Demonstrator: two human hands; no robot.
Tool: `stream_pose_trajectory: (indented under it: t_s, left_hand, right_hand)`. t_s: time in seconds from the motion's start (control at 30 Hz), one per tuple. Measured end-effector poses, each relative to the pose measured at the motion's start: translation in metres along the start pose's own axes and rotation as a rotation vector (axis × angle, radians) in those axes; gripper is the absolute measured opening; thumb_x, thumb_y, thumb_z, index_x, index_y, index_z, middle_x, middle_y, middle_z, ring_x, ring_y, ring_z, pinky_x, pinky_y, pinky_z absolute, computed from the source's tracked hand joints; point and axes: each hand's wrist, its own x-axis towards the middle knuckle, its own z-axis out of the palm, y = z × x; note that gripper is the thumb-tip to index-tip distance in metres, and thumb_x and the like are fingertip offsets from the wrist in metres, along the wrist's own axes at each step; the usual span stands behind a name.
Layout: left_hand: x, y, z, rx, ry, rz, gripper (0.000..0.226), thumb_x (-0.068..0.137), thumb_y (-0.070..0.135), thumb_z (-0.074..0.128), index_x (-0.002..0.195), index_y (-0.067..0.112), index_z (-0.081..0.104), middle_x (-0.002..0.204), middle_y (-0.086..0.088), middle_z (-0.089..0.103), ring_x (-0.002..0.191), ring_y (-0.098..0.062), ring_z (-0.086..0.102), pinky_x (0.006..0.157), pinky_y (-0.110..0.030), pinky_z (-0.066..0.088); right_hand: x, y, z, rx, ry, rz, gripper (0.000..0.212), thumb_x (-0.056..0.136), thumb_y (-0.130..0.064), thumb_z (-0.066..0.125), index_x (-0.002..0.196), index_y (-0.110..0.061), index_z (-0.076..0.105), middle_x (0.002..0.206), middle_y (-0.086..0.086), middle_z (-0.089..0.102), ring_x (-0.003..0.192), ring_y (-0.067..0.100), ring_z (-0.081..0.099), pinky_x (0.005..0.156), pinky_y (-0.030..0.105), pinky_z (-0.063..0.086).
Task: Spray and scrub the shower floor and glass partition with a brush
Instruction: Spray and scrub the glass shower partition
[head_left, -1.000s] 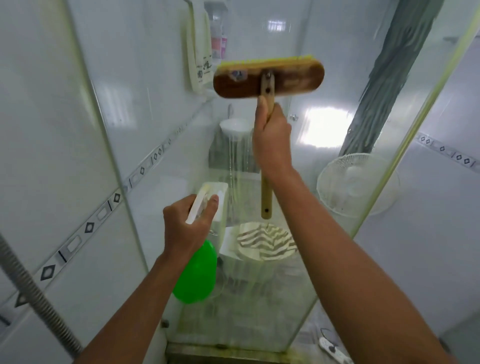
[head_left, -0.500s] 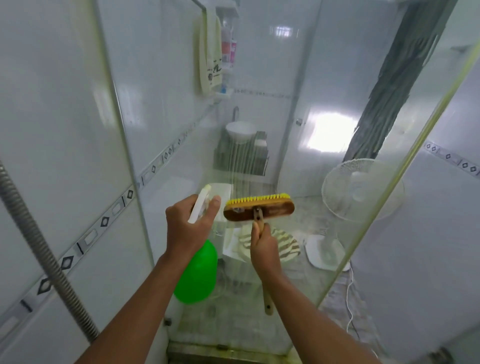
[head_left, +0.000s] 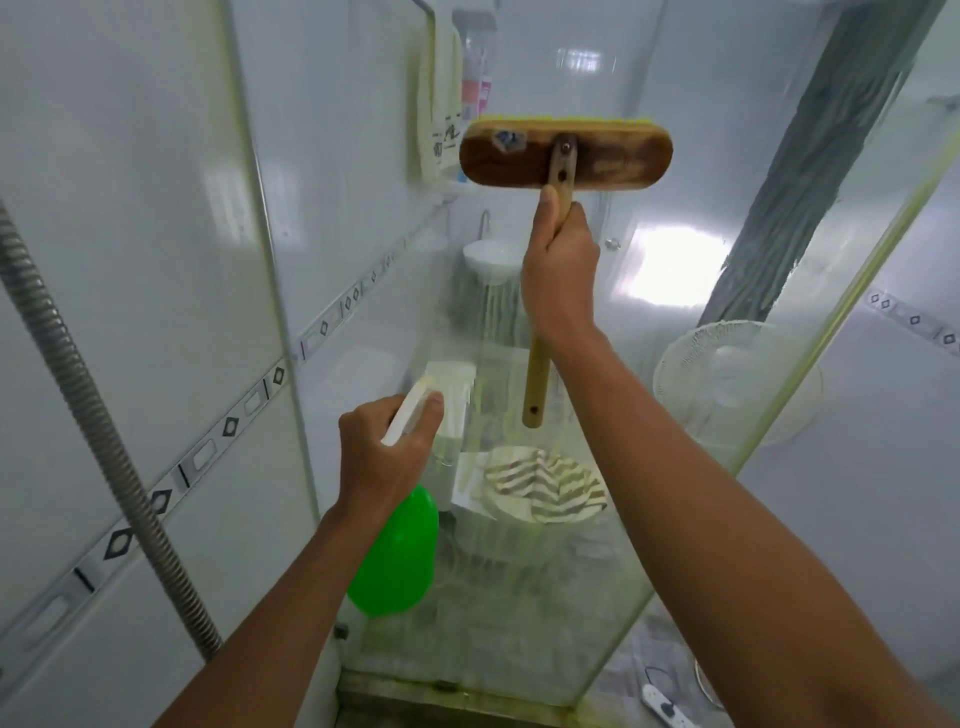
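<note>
I have the brush (head_left: 565, 157) raised high against the glass partition (head_left: 545, 597), its wooden back toward me and the yellow bristles pressed to the pane. My right hand (head_left: 560, 270) is just below the brush head, fingers wrapped tight round the wooden handle, thumb pointing up along it, the arm stretched up and forward. Half a second ago the brush sat low, level with my left hand; now it is back up near the top of the pane. My left hand (head_left: 387, 452) is lower and left of the brush, fingers closed round the white trigger head of the green spray bottle (head_left: 397, 558), which hangs below my fist. Yellowish streaks run down the glass under the brush.
</note>
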Motion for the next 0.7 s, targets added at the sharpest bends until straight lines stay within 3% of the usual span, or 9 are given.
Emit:
stream_pose_trajectory:
  t_s: [0.13,0.3,0.37,0.5,0.6,0.7]
  left_hand:
    - [0.004,-0.002,-0.002,0.007,0.052,-0.034,0.05,0.096,0.039,0.074,0.057,0.009,0.065,0.048,-0.007,0.061,0.045,-0.028,0.061,0.045,-0.047,0.05]
    - [0.007,-0.013,-0.006,0.028,0.075,0.03,0.044,0.093,0.05,0.068,0.076,0.01,0.076,0.062,0.0,0.071,0.054,-0.019,0.069,0.053,-0.045,0.057]
    - [0.008,-0.019,-0.007,0.039,0.091,0.045,0.046,0.093,0.051,0.067,0.075,0.009,0.076,0.061,-0.002,0.07,0.054,-0.022,0.068,0.054,-0.045,0.054]
    - [0.012,-0.029,-0.013,0.052,0.113,0.06,0.048,0.095,0.051,0.066,0.076,0.007,0.076,0.063,-0.005,0.071,0.055,-0.022,0.068,0.053,-0.036,0.052]
    - [0.011,-0.033,-0.019,0.062,0.123,0.053,0.048,0.097,0.047,0.067,0.074,0.006,0.075,0.063,-0.006,0.071,0.056,-0.018,0.066,0.051,-0.024,0.048]
    - [0.013,-0.038,-0.024,0.053,0.13,0.017,0.041,0.097,0.039,0.07,0.074,0.006,0.075,0.062,-0.008,0.07,0.056,-0.02,0.065,0.052,-0.034,0.05]
  right_hand:
    - [0.008,-0.014,0.012,0.051,-0.008,-0.031,0.035,0.105,-0.039,0.034,0.091,-0.012,0.051,0.061,-0.007,0.046,0.046,-0.003,0.044,0.044,0.013,0.037]
    - [-0.024,0.019,0.037,0.015,-0.066,-0.049,0.038,0.103,-0.043,0.035,0.099,-0.01,0.053,0.061,-0.006,0.049,0.048,0.005,0.049,0.046,0.028,0.042]
    - [-0.061,0.055,0.048,-0.033,-0.136,-0.041,0.038,0.102,-0.045,0.035,0.105,-0.011,0.053,0.064,-0.002,0.053,0.054,0.016,0.055,0.048,0.032,0.043]
    - [-0.164,0.14,0.06,-0.129,-0.331,0.137,0.035,0.102,-0.044,0.038,0.116,-0.015,0.052,0.069,0.004,0.059,0.06,0.02,0.059,0.052,0.032,0.044]
    - [-0.231,0.193,0.055,-0.239,-0.422,0.328,0.037,0.1,-0.044,0.039,0.113,-0.013,0.053,0.079,0.015,0.065,0.075,0.035,0.063,0.059,0.039,0.045]
    - [-0.246,0.205,0.054,-0.303,-0.425,0.367,0.037,0.1,-0.044,0.038,0.111,-0.012,0.053,0.081,0.018,0.065,0.079,0.04,0.063,0.06,0.041,0.046]
